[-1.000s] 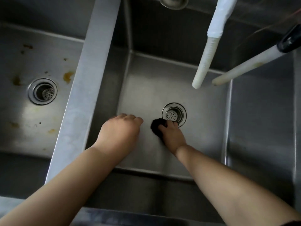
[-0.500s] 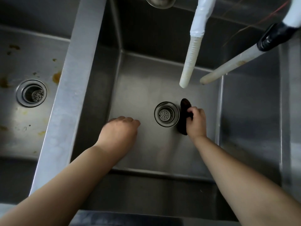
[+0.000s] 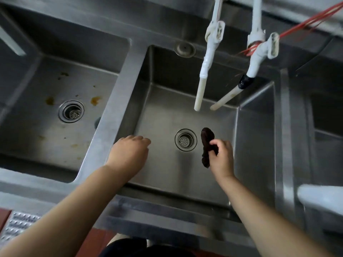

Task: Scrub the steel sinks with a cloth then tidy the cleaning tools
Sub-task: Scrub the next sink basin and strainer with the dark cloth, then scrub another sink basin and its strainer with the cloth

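Both my hands are inside the middle steel sink [image 3: 167,175]. My right hand [image 3: 221,158] grips a dark crumpled cloth [image 3: 206,145], which hangs from my fingers just right of the round drain strainer [image 3: 185,140]. Whether the cloth touches the sink floor I cannot tell. My left hand [image 3: 130,154] hovers or rests near the sink's left wall, fingers loosely curled, holding nothing. The left sink [image 3: 37,130] has brown stains around its drain [image 3: 71,111].
Two white taps with hose ends [image 3: 201,89] [image 3: 228,97] hang over the back of the middle sink. Red cords [image 3: 306,21] run from the right tap. A third basin [image 3: 326,130] lies right. A pale blurred object [image 3: 321,199] sits on the right rim.
My right hand swept the cloth from the drain's left side to its right and lifted it slightly. The view pulled back and up. My left hand stayed in place.
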Available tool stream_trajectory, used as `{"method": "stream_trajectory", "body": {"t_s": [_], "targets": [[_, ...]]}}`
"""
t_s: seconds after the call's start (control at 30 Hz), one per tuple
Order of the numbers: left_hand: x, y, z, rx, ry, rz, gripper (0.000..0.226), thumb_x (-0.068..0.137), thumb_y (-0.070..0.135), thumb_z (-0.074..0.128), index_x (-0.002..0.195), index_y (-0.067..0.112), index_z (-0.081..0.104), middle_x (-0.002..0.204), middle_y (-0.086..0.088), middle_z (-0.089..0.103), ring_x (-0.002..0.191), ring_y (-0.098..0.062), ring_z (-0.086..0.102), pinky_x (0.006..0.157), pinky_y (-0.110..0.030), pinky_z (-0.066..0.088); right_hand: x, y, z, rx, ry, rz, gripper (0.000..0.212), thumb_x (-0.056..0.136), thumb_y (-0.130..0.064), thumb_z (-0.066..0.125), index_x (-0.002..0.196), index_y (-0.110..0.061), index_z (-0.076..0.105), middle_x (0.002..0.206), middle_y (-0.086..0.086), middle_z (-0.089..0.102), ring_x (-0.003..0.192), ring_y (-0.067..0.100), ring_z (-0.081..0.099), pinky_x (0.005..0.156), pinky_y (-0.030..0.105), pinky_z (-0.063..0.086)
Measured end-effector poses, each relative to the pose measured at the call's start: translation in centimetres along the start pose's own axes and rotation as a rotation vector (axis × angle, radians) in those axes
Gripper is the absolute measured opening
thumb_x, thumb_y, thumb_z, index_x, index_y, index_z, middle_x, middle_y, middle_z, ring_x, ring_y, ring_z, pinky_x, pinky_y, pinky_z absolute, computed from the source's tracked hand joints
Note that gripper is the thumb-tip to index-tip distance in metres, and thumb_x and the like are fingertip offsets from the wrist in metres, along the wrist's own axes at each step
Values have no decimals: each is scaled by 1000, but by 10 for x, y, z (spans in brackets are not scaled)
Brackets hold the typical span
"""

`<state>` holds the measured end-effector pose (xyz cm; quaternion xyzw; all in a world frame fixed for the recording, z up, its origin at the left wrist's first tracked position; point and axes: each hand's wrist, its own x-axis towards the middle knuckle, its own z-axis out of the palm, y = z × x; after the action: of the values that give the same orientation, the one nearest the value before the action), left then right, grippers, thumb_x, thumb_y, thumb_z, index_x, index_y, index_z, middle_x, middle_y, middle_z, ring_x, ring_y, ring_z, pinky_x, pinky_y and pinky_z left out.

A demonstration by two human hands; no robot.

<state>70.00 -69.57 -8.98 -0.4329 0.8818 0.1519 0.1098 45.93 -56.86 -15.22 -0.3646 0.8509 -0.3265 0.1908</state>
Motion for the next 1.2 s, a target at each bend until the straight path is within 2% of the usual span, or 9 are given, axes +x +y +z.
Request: {"method": "stream_trajectory", "body": {"t_s": [0.17,0.3,0.4,0.53,0.7,0.83,0.93,1.13,1.2], "targets": [[-51,-25,-34,8,64,-127,19,94,28,41,94,20,58,102,-1,66,99,-26,60,74,-33,46,-23,-55,-14,-38,-20,-132,32,74,11,57,93,-14,62,97,-3,46,97,24,53,86,28,42],[-88,-64,-48,-53,89,-228,28,92,26,44,113,25,62,115,2,65,106,-23,60,82,-33,50,-37,-101,-11,-15,-57,-187,34,75,10,58,90,-21,61,97,-6,46,96,16,48,81,9,30],[-113,-99,-53,-66,106,-280,32,93,24,43,120,27,60,120,5,64,110,-19,58,89,-33,50,-48,-139,-1,-1,-83,-249,39,77,7,59,87,-31,55,99,-6,47,91,7,46,78,0,30],[-143,-155,-56,-69,112,-320,35,95,24,42,125,28,58,124,7,62,114,-16,56,94,-31,49,-67,-194,27,14,-126,-301,37,78,6,57,87,-30,55,101,-7,48,93,12,52,79,22,43],[-176,-242,-65,-99,134,-351,30,96,26,42,119,25,60,118,5,63,113,-17,56,90,-34,52,-94,-270,81,-15,-86,-380,32,75,11,57,88,-18,61,96,-7,48,89,8,47,74,6,31],[-197,-314,-72,-97,140,-348,29,96,27,42,119,27,59,118,7,62,113,-16,56,88,-34,53,-116,-325,132,26,-118,-314,34,78,8,55,88,-24,58,97,-7,47,92,14,51,79,17,40],[-205,-358,-73,-96,118,-322,31,96,26,41,121,27,59,121,7,61,114,-15,55,90,-32,51,-128,-359,168,20,-121,-300,36,80,6,55,86,-29,56,97,-9,47,93,9,48,75,5,36],[-186,-413,-77,-93,88,-258,34,96,24,40,124,26,58,120,6,61,113,-16,55,86,-31,49,-134,-383,219,-35,-148,-200,27,80,5,56,89,-19,61,98,-7,50,90,8,48,72,6,36],[-171,-419,-77,-100,81,-237,34,96,24,39,124,26,58,118,5,62,111,-17,56,84,-31,49,-129,-378,231,-65,-170,-141,26,80,4,56,90,-19,62,99,-6,50,92,12,51,78,16,39]]}}
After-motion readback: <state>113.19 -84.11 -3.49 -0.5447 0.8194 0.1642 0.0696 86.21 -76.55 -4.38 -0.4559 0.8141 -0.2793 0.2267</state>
